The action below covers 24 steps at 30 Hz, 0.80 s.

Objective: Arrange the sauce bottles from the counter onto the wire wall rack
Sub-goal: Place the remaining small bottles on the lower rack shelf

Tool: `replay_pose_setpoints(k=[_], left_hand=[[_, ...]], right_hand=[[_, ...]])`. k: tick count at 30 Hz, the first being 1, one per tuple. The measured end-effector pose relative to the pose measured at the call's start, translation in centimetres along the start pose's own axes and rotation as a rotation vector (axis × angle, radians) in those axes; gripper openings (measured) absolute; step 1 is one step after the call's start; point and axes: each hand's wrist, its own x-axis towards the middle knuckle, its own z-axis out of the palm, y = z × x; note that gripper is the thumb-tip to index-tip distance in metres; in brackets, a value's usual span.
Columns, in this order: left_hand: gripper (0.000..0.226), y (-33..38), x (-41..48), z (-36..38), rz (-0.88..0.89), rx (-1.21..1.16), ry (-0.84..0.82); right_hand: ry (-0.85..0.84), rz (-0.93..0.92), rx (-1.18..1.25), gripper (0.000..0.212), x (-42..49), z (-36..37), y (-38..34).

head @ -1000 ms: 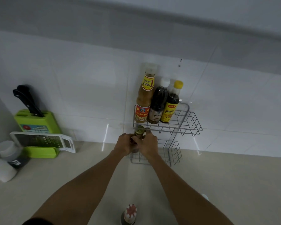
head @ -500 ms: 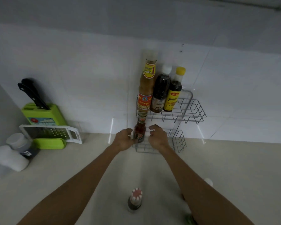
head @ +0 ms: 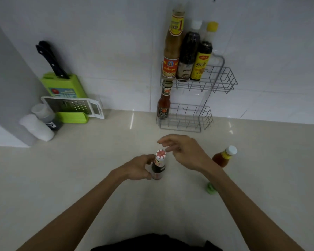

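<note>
— Head view: where's the dark bottle?
— Upright on the counter, left hand wrapped round it.
— Right hand?
— Loosely spread beside its cap, empty.
— The wire rack?
— On the wall, behind; small red bottle in its lower basket.

— Rack? Two-tier wire wall rack at twelve o'clock; three upright bottles on top tier, small red-sauce bottle on lower.

— Counter? Dark bottle upright, centre; orange-sauce bottle at three o'clock.
</note>
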Motion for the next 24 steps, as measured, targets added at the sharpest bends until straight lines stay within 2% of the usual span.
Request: replay_pose_setpoints(k=[2, 4, 6, 8, 11, 14, 16, 18, 20, 24], left_hand=[[0.07, 0.6, -0.5, 1.8, 0.029, -0.076, 0.089], [0.057, 1.3, -0.6, 3.4, 0.063, -0.15, 0.208], [0.031, 2.2, -0.6, 4.8, 0.047, -0.27, 0.311], [0.023, 3.1, -0.6, 5.1, -0.003, -0.368, 0.348], [0.026, 3.7, -0.8, 3.9, 0.05, -0.332, 0.214], [0.016, 5.0, -1.4, 1.7, 0.147, -0.175, 0.016], [0.017, 6.3, -1.6, 0.6, 0.201, -0.056, -0.022], [0.014, 7.8, -1.8, 0.1, 0.212, -0.01, 0.07], [0.016, 8.8, -1.8, 0.2, 0.169, -0.043, 0.244], [0.014, 9.7, -1.3, 0.5, 0.118, -0.049, 0.615]], right_hand=[[-0.077, -0.053, -0.069, 0.052, -1.2, 0.5, -0.5], [-0.059, -0.104, -0.12, 0.037, -1.8, 1.0, -0.8], [-0.028, -0.135, -0.228, 0.035, -1.9, 1.4, -0.9], [-0.053, -0.151, -0.43, 0.033, -2.1, 1.5, -1.2], [0.034, -0.326, -0.705, 0.028, -2.7, 1.1, -1.6], [0.158, -0.525, -0.878, 0.03, -2.9, -0.6, -1.3], [0.265, -0.604, -0.928, 0.036, -2.4, -2.1, -1.3], [0.36, -0.622, -0.916, 0.041, -1.9, -3.3, -1.8], [0.436, -0.588, -0.873, 0.042, -1.3, -3.7, -2.3], [0.541, -0.365, -0.714, 0.042, -0.3, -3.2, -2.3]])
